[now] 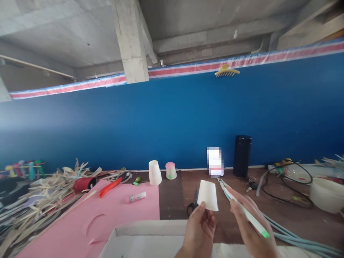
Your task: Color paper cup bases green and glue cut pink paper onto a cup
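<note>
My left hand [199,229] grips a plain white paper cup [207,195] near its wide rim, with the cup's narrow end upward. In my right hand [248,229] is a white marker [251,215] with a green end, held slantwise to the right of the cup and apart from it. Black-handled scissors [191,208] lie on the table just behind my left hand, partly hidden by the cup. Farther back stand a stack of white paper cups [154,173] and a small cup with a pink top [171,170].
Pink paper [145,211] bears a glue stick [135,197] and orange strips [110,187]. A white box [150,225] sits in front. Paper scraps [56,200] heap leftward. A phone [215,161], black cylinder [242,156], cables [286,234] and white tub [326,195] lie rightward.
</note>
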`<move>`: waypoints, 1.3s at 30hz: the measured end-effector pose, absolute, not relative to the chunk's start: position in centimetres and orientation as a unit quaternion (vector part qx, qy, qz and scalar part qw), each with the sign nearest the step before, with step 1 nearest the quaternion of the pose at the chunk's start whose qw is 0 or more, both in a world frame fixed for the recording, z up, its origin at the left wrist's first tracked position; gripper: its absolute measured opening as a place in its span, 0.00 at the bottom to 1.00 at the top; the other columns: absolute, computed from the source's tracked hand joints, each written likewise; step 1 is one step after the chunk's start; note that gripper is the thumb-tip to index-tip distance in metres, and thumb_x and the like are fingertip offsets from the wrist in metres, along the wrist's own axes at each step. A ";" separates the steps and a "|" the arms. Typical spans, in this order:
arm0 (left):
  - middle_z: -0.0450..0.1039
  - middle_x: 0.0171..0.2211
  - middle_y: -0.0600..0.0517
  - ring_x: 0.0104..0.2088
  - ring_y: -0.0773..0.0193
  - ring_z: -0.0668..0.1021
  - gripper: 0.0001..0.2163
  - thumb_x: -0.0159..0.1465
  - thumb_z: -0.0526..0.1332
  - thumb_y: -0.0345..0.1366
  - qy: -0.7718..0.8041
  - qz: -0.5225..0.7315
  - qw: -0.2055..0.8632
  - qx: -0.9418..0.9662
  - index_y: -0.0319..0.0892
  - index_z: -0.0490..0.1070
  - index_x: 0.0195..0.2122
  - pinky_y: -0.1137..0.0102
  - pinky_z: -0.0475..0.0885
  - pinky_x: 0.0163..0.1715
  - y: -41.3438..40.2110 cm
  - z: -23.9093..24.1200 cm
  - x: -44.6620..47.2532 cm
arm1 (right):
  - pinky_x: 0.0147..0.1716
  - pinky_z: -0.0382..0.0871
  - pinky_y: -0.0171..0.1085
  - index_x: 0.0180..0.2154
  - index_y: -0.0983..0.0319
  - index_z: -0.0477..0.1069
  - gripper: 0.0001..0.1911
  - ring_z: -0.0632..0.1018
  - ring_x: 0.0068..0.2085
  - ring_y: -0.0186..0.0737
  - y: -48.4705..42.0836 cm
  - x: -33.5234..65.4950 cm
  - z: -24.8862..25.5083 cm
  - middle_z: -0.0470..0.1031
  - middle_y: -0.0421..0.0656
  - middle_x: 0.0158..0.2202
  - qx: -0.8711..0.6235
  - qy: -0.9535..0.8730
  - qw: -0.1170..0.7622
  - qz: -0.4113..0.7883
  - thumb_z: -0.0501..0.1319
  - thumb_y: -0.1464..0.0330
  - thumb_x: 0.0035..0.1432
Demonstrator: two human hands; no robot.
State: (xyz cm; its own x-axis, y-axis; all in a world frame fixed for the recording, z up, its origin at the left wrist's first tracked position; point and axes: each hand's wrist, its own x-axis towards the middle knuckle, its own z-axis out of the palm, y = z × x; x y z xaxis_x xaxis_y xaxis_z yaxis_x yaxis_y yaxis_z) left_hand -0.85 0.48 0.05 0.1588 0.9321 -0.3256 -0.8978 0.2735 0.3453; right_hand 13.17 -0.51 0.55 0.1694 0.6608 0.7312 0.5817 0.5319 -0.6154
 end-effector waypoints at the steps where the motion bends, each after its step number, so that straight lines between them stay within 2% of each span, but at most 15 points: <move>1: 0.71 0.24 0.50 0.24 0.70 0.75 0.02 0.56 0.63 0.26 0.247 0.602 0.759 0.030 0.33 0.70 0.29 0.76 0.73 0.26 0.5 0.1 -0.8 | 0.51 0.65 0.44 0.52 0.55 0.66 0.19 0.72 0.49 0.47 -0.7 13.1 0.8 0.71 0.44 0.51 -0.471 -0.656 0.589 0.024 0.55 0.63 0.59; 3: 0.71 0.24 0.50 0.24 0.70 0.75 0.02 0.56 0.63 0.25 0.254 0.605 0.755 0.020 0.33 0.70 0.28 0.75 0.74 0.26 0.4 0.2 -0.8 | 0.46 0.68 0.41 0.50 0.56 0.68 0.17 0.74 0.47 0.45 -1.1 13.0 1.3 0.72 0.44 0.48 -0.459 -0.666 0.588 0.018 0.56 0.64 0.59; 8: 0.73 0.28 0.48 0.27 0.69 0.76 0.03 0.55 0.63 0.24 0.256 0.614 0.746 0.029 0.33 0.70 0.31 0.74 0.74 0.29 0.4 -0.4 -0.8 | 0.36 0.71 0.34 0.42 0.58 0.69 0.10 0.77 0.35 0.39 -1.8 12.5 2.0 0.75 0.42 0.35 -0.469 -0.653 0.594 0.024 0.58 0.65 0.57; 12: 0.73 0.29 0.46 0.29 0.68 0.77 0.04 0.55 0.64 0.25 0.260 0.612 0.745 0.048 0.33 0.71 0.32 0.74 0.75 0.30 0.4 -0.7 -0.9 | 0.33 0.71 0.33 0.40 0.58 0.69 0.08 0.76 0.32 0.37 -2.1 12.3 1.9 0.74 0.41 0.33 -0.461 -0.660 0.592 0.031 0.59 0.66 0.56; 22: 0.74 0.31 0.44 0.31 0.66 0.77 0.02 0.55 0.63 0.25 0.240 0.615 0.749 0.057 0.32 0.71 0.29 0.71 0.75 0.38 0.2 -0.4 -1.1 | 0.34 0.70 0.33 0.39 0.58 0.69 0.07 0.75 0.34 0.37 -2.3 11.5 1.7 0.74 0.41 0.33 -0.450 -0.700 0.551 0.058 0.59 0.68 0.56; 39: 0.75 0.34 0.44 0.35 0.65 0.77 0.04 0.57 0.62 0.28 0.202 0.605 0.761 0.114 0.32 0.74 0.33 0.72 0.72 0.42 -0.1 -0.7 -0.8 | 0.36 0.71 0.34 0.41 0.58 0.70 0.08 0.77 0.36 0.38 -2.3 10.9 1.8 0.75 0.43 0.35 -0.450 -0.711 0.538 0.048 0.57 0.68 0.58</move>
